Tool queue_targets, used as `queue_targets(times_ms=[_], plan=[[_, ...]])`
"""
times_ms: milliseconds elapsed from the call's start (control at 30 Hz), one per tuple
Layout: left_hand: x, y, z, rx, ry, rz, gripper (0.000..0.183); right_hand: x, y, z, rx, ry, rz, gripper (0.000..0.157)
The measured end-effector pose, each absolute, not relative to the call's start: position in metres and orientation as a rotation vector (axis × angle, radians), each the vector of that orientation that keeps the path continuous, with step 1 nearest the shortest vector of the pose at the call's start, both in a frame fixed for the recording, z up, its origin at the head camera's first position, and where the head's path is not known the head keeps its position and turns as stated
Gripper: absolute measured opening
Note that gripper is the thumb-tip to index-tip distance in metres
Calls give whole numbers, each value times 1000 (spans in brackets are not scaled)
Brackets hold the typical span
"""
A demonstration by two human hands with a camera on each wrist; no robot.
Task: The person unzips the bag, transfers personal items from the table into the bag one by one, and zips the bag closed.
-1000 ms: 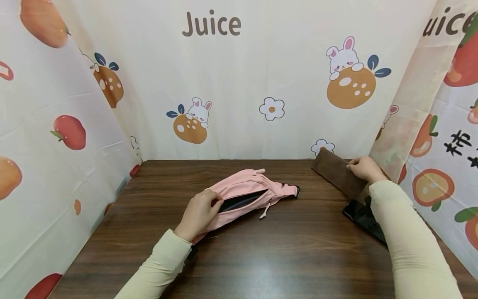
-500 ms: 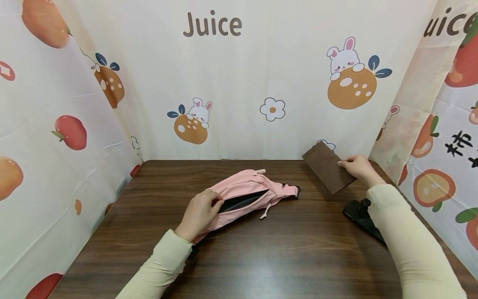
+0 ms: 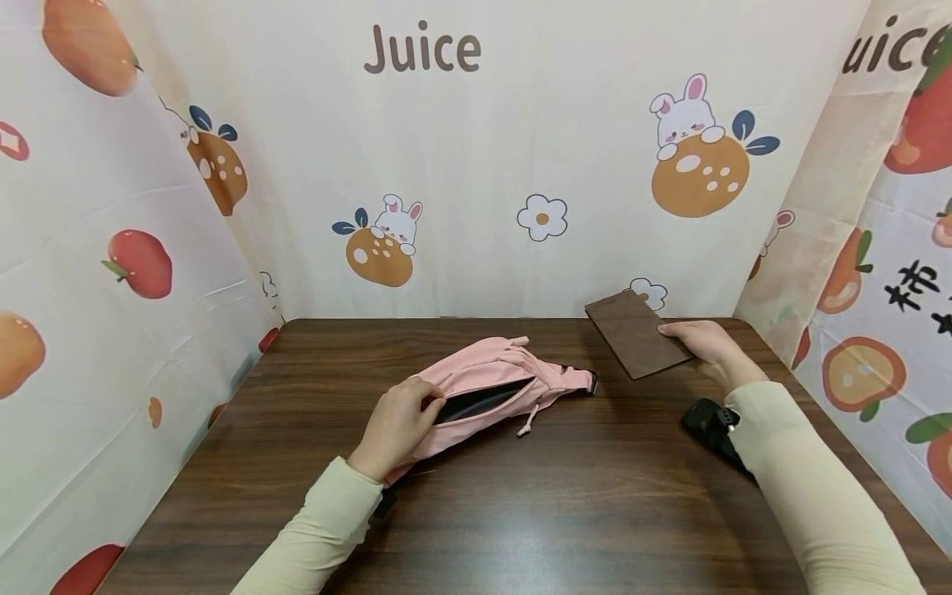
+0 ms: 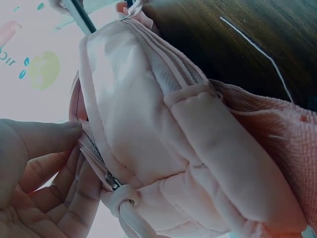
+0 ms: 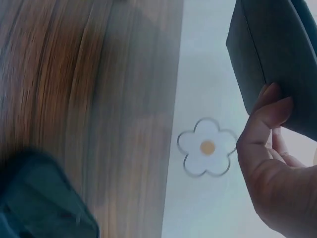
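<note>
In the head view a pink waist bag (image 3: 487, 372) lies slantwise on the dark wooden table, its front pocket gaping over a black lining (image 3: 483, 400). My left hand (image 3: 402, 426) pinches the pocket's zippered edge between thumb and fingers; the left wrist view shows the zipper pull (image 4: 113, 181) just below them. Over the table's back right part, a flat brown wallet (image 3: 635, 335) is held tilted in the air. My right hand (image 3: 706, 343) pinches its right edge, thumb on the near face. The right wrist view shows the wallet (image 5: 277, 54) as folded, with a seam.
A glossy black object (image 3: 702, 421), phone-like, lies at the table's right, partly hidden by the right sleeve. Printed curtains (image 3: 476, 165) enclose the table (image 3: 565, 512) at the back and both sides. A white cord (image 3: 528, 420) hangs from the bag.
My right hand has lifted the wallet from near the black object and carried it left toward the bag, turning its broad face to view. The left hand and bag stay put.
</note>
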State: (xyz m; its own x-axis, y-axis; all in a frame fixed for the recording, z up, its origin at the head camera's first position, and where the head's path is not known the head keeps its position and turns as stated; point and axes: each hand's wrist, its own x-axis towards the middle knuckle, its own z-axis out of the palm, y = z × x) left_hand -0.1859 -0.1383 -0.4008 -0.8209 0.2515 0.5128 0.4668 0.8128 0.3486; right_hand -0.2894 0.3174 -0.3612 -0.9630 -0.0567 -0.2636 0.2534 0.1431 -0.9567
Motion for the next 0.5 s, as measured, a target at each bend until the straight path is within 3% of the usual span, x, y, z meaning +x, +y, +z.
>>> queue_targets(times_ms=[100,233,333,400,433,500], plan=[[-185,-137,-400,-526,-2564,-658,5,-286,308,-361,175,2015,-2045,27],[-185,-136,-400,-512,-2581,-670,7,-281,296,-361,147,1933,-2084,31],[-184,-137,-399,-505,-2584,-681,7,-278,289,-362,123,1966,-2024,28],[-185,-137,-400,-504,-2585,-686,6,-275,283,-363,103,1982,-2007,17],[-185,-137,-400,-503,-2585,-688,7,-273,280,-364,97,1977,-2010,19],[-185,-137,-400,-503,-2585,-689,5,-270,273,-365,82,1913,-2067,43]])
